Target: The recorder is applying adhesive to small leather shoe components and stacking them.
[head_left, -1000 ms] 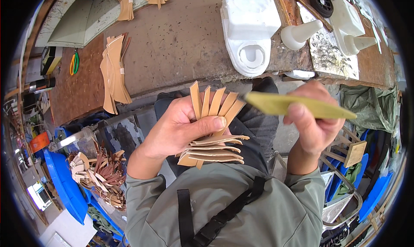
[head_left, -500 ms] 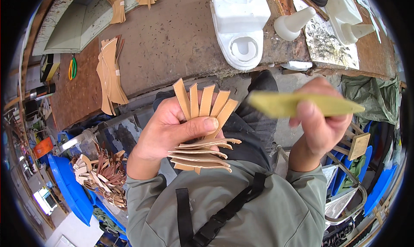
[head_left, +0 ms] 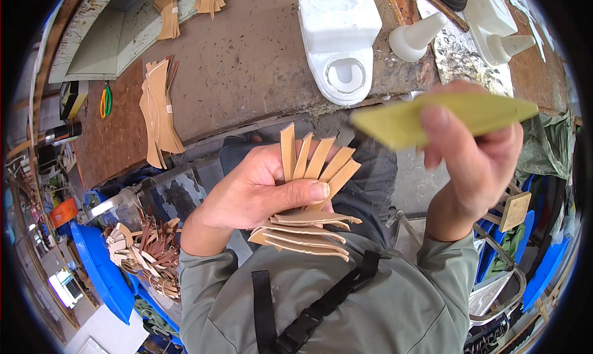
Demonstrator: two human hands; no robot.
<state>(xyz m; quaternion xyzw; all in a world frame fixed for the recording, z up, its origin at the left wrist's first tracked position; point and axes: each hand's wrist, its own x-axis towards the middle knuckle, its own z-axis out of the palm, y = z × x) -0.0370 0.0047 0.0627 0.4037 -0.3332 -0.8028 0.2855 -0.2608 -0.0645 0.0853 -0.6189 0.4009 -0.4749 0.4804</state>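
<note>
Strips partly behind left thumb

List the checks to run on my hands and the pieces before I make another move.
1. Tan strips secured: ok, pinched under the thumb of the left hand.
2. Upper ends spread: ok, they fan apart with gaps showing.
3. Yellow-green tool held: ok, in the fingers of the right hand.
4. Tool off the strips: ok, a gap shows between them.
5. Tool's left tip fit for use: cannot tell, it is blurred.
6. White container out of the way: ok, on the bench, touching neither hand.
</note>
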